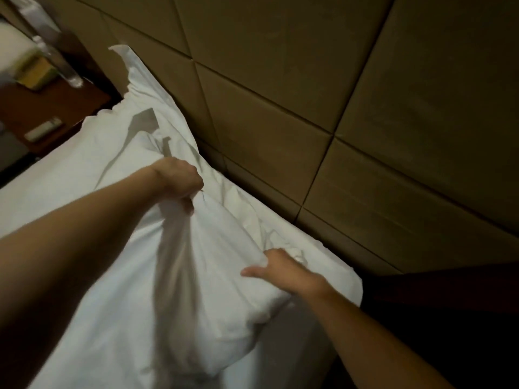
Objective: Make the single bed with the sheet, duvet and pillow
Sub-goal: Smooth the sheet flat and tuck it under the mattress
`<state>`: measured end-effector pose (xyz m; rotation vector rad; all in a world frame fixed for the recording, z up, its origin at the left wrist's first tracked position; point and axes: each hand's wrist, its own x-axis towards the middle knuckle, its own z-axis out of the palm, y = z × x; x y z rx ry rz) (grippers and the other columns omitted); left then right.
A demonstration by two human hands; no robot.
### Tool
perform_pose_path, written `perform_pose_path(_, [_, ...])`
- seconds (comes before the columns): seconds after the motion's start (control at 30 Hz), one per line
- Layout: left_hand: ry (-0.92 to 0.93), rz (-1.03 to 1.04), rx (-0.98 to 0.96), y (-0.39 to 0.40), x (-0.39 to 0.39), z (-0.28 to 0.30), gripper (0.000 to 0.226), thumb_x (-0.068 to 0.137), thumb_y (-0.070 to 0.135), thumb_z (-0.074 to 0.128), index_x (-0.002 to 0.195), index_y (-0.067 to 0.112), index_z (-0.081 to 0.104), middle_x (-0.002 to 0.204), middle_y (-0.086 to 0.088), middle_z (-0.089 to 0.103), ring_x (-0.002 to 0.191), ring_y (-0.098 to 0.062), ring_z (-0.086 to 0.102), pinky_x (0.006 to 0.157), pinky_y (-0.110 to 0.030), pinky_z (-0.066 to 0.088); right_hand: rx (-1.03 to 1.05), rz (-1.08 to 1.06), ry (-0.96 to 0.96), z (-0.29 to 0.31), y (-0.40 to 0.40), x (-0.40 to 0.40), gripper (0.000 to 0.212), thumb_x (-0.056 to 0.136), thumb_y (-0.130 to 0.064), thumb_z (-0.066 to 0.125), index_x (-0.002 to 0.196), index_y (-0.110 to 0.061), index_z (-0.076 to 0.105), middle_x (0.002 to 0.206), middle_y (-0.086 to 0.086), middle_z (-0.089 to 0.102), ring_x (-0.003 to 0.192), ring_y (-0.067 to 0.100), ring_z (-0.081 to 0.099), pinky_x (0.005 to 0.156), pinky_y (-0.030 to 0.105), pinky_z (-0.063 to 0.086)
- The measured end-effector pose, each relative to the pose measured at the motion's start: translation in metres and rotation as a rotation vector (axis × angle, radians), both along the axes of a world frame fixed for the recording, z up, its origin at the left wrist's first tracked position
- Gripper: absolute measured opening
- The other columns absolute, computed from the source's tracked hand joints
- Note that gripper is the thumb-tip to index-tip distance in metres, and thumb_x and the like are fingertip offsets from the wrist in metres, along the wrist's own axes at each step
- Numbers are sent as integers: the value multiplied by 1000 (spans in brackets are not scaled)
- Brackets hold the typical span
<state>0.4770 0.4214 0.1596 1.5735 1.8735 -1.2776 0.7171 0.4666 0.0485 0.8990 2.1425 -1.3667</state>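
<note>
A white pillow point(224, 299) in a loose white case lies at the head of the bed, against the padded headboard point(280, 102). My left hand point(179, 182) is clenched on a bunched fold of the pillowcase, pulling it up. My right hand point(283, 272) grips the pillow's far edge, fingers dug into the fabric and thumb sticking out to the left. White bedding point(56, 197) covers the mattress beneath and to the left; I cannot tell sheet from duvet there. One corner of white cloth point(126, 56) stands up against the headboard.
A brown wooden bedside table point(42, 108) stands at the left, with a remote control point(43, 130), a yellow-green box point(36, 71) and a blurred lamp. The tan padded headboard panels fill the top and right. Dark floor or furniture lies at the lower right.
</note>
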Motion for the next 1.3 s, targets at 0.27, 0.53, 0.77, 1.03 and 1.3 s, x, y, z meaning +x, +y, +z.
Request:
perform_pose_path(0.27, [-53, -46, 272, 64, 39, 28, 59, 74, 65, 64, 107, 16, 66, 107, -9, 66, 99, -29, 63, 77, -32, 49, 244, -84, -173, 24, 90, 55, 70, 73, -68, 62, 114, -12, 62, 113, 8, 64, 101, 27, 60, 85, 35, 46])
perform_pose_path(0.53, [33, -29, 282, 34, 23, -57, 63, 81, 65, 54, 123, 18, 53, 125, -4, 56, 118, -23, 50, 96, -32, 37, 498, -90, -216, -29, 70, 61, 72, 79, -73, 49, 108, -9, 63, 113, 11, 65, 109, 27, 58, 86, 30, 42])
perform_pose_path(0.77, [268, 657, 584, -4, 21, -63, 97, 80, 59, 60, 149, 18, 6, 153, -15, 3, 141, -44, 3, 101, -72, 20, 586, -101, -283, -41, 68, 52, 70, 83, -71, 44, 108, -7, 62, 113, 12, 66, 109, 25, 59, 88, 28, 42])
perform_pose_path(1.03, [88, 1179, 972, -47, 44, -95, 125, 74, 42, 77, 149, 15, -18, 151, -22, 14, 119, -40, 45, 89, -48, 46, 485, -8, -116, -27, 41, -35, 94, 75, -65, 61, 142, -8, 28, 140, 14, 40, 127, 31, 41, 102, 40, 33])
perform_pose_path(1.3, [-48, 976, 997, -89, 40, -98, 122, 77, 45, 74, 148, 11, -19, 144, -14, 33, 118, -30, 50, 95, -40, 45, 827, 565, 333, 10, -13, -151, 114, 75, -54, 70, 150, -31, -13, 158, 8, -10, 143, 38, 9, 112, 52, 19])
